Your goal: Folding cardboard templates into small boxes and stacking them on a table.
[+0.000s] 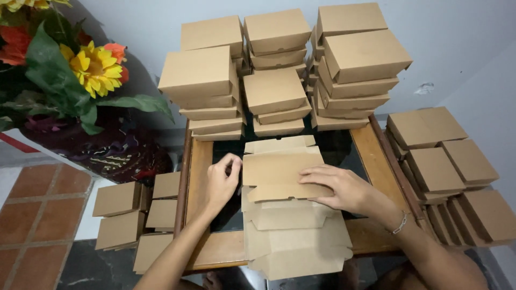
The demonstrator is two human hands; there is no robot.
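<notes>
Wooden-framed surface point(376, 156) with a dark glass top, crowded with brown cardboard boxes.

At its middle lies a flat, unfolded box blank point(282, 174) on a pile of more blanks point(295, 241). Left hand point(221, 182) pinches the blank's left edge, fingers curled on the card; right hand point(344, 188) presses flat on its right half, fingers spread. Stacks of folded boxes point(279, 70) stand behind; more folded boxes point(446, 161) lie at right and others point(121, 215) on the floor at left, beside artificial flowers point(94, 67).

Stacked brown boxes point(279, 70), artificial flowers point(94, 67), tiled floor point(37, 198)
</notes>
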